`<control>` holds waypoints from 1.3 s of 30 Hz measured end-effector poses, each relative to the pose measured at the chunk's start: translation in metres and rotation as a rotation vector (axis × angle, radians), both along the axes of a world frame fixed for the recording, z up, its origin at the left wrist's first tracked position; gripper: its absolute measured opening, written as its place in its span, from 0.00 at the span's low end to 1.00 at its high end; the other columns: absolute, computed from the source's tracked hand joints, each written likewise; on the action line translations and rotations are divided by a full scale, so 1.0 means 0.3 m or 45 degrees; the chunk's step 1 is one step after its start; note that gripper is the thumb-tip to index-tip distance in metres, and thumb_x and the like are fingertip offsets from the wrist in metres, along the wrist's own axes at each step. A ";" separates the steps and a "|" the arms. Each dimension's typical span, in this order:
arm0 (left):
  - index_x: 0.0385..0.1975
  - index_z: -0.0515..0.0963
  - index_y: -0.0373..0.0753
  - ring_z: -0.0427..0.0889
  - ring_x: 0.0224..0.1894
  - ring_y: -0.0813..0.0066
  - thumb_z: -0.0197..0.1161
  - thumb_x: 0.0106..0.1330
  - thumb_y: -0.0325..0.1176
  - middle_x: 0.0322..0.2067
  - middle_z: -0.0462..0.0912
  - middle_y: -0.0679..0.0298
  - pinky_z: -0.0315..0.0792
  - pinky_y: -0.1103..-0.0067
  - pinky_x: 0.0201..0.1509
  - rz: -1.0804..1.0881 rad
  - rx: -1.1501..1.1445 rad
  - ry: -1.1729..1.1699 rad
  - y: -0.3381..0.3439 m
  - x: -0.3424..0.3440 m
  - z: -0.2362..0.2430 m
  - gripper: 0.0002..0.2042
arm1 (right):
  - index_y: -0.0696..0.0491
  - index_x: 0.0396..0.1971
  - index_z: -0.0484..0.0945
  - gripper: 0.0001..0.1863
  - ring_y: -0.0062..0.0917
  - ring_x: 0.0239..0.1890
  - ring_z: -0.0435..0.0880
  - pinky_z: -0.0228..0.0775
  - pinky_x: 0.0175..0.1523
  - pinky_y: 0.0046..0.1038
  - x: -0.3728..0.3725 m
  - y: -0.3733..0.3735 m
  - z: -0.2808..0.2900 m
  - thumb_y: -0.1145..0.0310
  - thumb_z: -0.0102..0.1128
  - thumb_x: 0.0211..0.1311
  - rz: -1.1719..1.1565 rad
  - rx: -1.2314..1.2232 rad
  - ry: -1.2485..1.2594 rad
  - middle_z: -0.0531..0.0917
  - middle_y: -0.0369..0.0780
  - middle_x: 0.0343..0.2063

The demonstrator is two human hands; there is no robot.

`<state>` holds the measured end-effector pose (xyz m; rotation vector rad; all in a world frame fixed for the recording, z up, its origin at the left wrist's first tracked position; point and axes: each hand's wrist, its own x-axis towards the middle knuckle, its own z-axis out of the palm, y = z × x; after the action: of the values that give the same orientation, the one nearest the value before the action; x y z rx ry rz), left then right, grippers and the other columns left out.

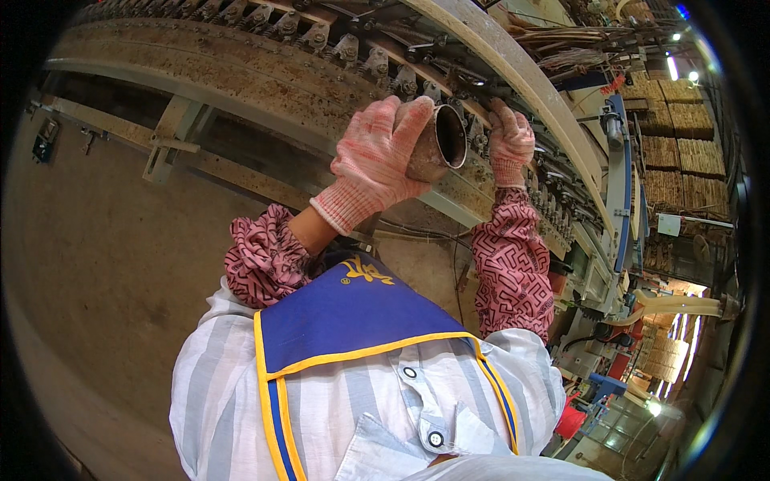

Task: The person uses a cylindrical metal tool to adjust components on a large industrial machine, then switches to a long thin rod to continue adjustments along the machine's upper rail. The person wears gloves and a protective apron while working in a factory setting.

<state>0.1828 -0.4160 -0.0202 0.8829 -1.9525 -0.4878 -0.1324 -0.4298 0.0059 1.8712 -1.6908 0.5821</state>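
My left hand (377,160), in a pink-and-white knit glove, is wrapped round a dirty metal cylinder (427,164) whose dark round mouth faces right. Just right of it, my right hand (509,148), gloved the same way, reaches into a long machine's row of spring-loaded metal fittings (373,64); its fingers are curled, and what they grip, if anything, is hidden. A rusty, dusty steel beam (200,56) runs below the fittings, and a curved pale rail (561,100) arches beyond both hands.
Below the machine are a crossbar (172,144), dark cables (445,240) and concrete floor (136,297), with a small dark device (46,138) at the far left. At right stand stacks of thin wooden sheets (686,184), a blue frame with a motor (616,128) and other machinery.
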 end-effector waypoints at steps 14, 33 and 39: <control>0.74 0.56 0.55 0.68 0.64 0.44 0.84 0.34 0.49 0.62 0.66 0.47 0.65 0.53 0.66 -0.005 -0.010 -0.002 0.001 -0.001 0.000 0.60 | 0.36 0.48 0.85 0.17 0.39 0.36 0.85 0.78 0.42 0.39 -0.006 0.001 -0.013 0.68 0.70 0.58 0.004 -0.038 -0.026 0.86 0.39 0.33; 0.73 0.57 0.56 0.68 0.64 0.43 0.84 0.33 0.49 0.63 0.65 0.48 0.66 0.53 0.66 0.001 0.006 0.007 0.006 0.002 0.005 0.59 | 0.40 0.46 0.86 0.15 0.38 0.34 0.86 0.78 0.39 0.37 -0.011 -0.002 -0.018 0.69 0.70 0.58 0.083 -0.055 -0.062 0.86 0.41 0.33; 0.73 0.57 0.56 0.68 0.63 0.43 0.84 0.34 0.48 0.63 0.65 0.48 0.66 0.53 0.65 -0.006 -0.018 0.022 0.004 0.001 0.001 0.59 | 0.42 0.46 0.86 0.15 0.38 0.33 0.86 0.78 0.38 0.36 -0.015 -0.007 -0.020 0.71 0.69 0.58 0.121 -0.075 -0.053 0.87 0.41 0.32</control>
<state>0.1830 -0.4149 -0.0198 0.8632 -1.9406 -0.4821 -0.1368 -0.4319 -0.0001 1.9174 -1.5997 0.7062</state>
